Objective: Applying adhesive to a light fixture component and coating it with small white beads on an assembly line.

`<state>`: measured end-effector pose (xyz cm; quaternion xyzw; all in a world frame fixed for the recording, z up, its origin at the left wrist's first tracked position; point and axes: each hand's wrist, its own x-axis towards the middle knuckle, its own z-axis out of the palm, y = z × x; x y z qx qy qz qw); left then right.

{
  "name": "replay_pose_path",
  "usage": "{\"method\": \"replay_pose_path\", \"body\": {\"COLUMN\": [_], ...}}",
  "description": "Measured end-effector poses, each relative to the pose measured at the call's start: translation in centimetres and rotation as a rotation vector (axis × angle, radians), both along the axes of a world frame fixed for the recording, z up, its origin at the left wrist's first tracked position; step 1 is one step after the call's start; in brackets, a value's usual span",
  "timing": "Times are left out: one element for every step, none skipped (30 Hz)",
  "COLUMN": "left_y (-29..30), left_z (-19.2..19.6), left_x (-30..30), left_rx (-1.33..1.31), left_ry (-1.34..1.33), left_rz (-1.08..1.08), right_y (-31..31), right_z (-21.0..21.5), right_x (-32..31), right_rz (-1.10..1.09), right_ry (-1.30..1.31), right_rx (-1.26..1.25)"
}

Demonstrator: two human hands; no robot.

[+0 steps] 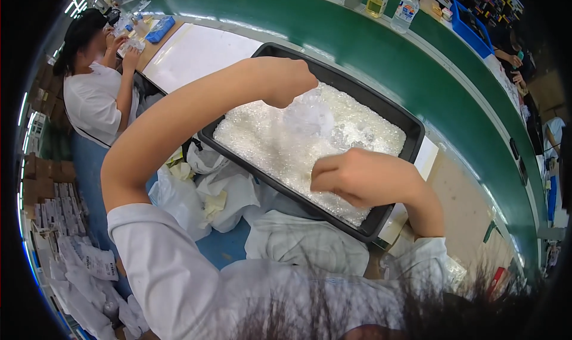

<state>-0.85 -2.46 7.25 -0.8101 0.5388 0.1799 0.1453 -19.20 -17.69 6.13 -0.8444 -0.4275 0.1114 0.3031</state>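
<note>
A black rectangular tray (333,72) holds a thick layer of small, shiny, clear-white beads (250,128). Over its far side, my left hand (292,83) is closed with the wrist bent. From it hangs a translucent, bag-like piece of plastic (308,118), low against the beads; its lower outline blends into them. My right hand (357,176) is over the near right part of the beads, its fingers curled and pointing down to the left. The fingertips are partly hidden, and what they pinch, if anything, cannot be made out.
Crumpled white plastic bags (202,191) and grey cloth (307,242) lie along the tray's near side. A green partition (250,15) runs behind it, bottles (406,11) beyond. At left a co-worker (95,93) handles something small near a blue bin (160,29).
</note>
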Motion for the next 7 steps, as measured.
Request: {"method": "replay_pose_path", "body": {"left_y": [-0.1,-0.2,-0.2,-0.2,-0.1,-0.1,-0.3], "left_z": [0.2,0.4,0.5,0.7,0.6,0.4,0.3], "left_x": [-0.1,-0.2,-0.3,-0.6,-0.6,-0.5,-0.5], "left_rx": [0.014,0.014,0.024,0.038,0.041,0.033,0.018], "left_ry": [-0.028,-0.025,-0.042,-0.057,-0.053,-0.087,-0.12], "left_rz": [-0.028,-0.028,-0.062,-0.09,-0.086,-0.125,-0.175], "right_y": [0.1,-0.1,-0.6,-1.0,-1.3,-1.6,-2.1], "right_z": [0.1,0.3,0.7,0.8,0.7,0.6,0.6], "right_x": [0.1,0.1,0.0,0.1,0.2,0.6,0.7], "right_rz": [-0.095,-0.096,-0.11,-0.12,-0.116,0.08,0.265], "right_ry": [-0.108,-0.105,-0.091,-0.075,-0.07,0.083,0.239], "right_rx": [-0.104,-0.104,-0.023,0.063,0.066,0.043,0.014]}}
